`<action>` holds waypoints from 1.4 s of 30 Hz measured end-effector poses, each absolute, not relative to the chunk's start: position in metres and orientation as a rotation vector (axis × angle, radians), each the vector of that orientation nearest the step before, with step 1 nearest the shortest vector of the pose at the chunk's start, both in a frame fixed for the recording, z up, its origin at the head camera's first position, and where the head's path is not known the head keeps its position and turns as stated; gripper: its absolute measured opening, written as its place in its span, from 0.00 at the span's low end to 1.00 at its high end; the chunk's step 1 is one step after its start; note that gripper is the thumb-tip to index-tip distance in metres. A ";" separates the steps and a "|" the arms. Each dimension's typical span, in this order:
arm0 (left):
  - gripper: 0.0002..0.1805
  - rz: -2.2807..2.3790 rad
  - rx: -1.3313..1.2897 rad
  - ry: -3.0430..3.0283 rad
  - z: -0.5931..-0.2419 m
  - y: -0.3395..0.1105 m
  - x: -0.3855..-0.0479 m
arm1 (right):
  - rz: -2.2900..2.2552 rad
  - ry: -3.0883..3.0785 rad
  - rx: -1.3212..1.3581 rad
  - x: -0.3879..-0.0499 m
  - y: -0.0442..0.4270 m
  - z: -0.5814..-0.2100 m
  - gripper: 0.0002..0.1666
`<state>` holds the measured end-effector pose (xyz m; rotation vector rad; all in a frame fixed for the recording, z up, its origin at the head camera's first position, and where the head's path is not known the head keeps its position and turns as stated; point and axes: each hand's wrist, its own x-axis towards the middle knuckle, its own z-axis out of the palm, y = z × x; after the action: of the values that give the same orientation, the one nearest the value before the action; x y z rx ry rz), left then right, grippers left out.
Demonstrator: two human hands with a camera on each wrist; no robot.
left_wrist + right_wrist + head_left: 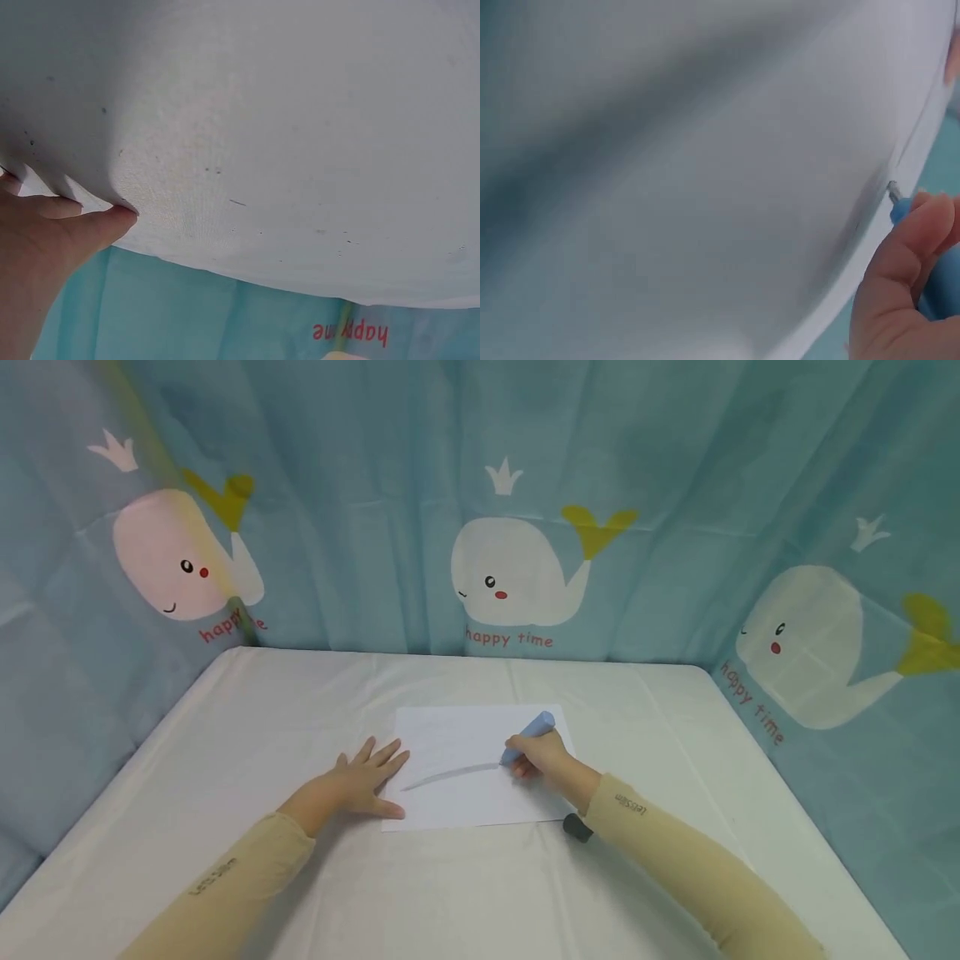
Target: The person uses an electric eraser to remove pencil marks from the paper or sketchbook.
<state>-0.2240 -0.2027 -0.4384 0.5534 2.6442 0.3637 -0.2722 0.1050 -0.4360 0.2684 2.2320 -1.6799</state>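
A white sheet of paper [450, 731] lies on the white-covered table. My left hand [358, 785] rests with spread fingers on its left edge; the left wrist view shows part of this hand [67, 225] over the white surface. Between the fingers and thumb of my right hand [542, 756], a thick blue pen-shaped tool [536, 727] is held at a slant. Its narrow metallic tip [894, 190] is at the paper. From that tip a thin grey curved line [450, 773] runs leftward across the sheet; whether it is drawn or cut, I cannot tell.
A small black cap-like piece [577, 827] lies by the sheet's lower right corner, beside the right sleeve [675, 860]. The white tablecloth [450, 893] spreads around the paper. Light-blue whale-print curtains [360, 527] stand behind the table and at both sides.
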 end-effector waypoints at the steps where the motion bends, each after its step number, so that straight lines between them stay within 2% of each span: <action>1: 0.57 0.358 0.553 2.646 -0.439 -0.203 -0.224 | -1.681 2.231 0.287 -0.273 0.105 -0.436 0.19; 15: 0.57 0.360 0.559 2.654 -0.438 -0.205 -0.223 | -1.658 2.216 0.224 -0.266 0.101 -0.433 0.15; 42: 0.58 0.351 0.557 2.656 -0.442 -0.206 -0.226 | -1.717 2.215 0.275 -0.272 0.101 -0.433 0.16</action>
<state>-0.2262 -0.2057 -0.4417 0.5566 2.6564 0.3515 -0.2716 0.1005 -0.4331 0.2750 2.2149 -1.7169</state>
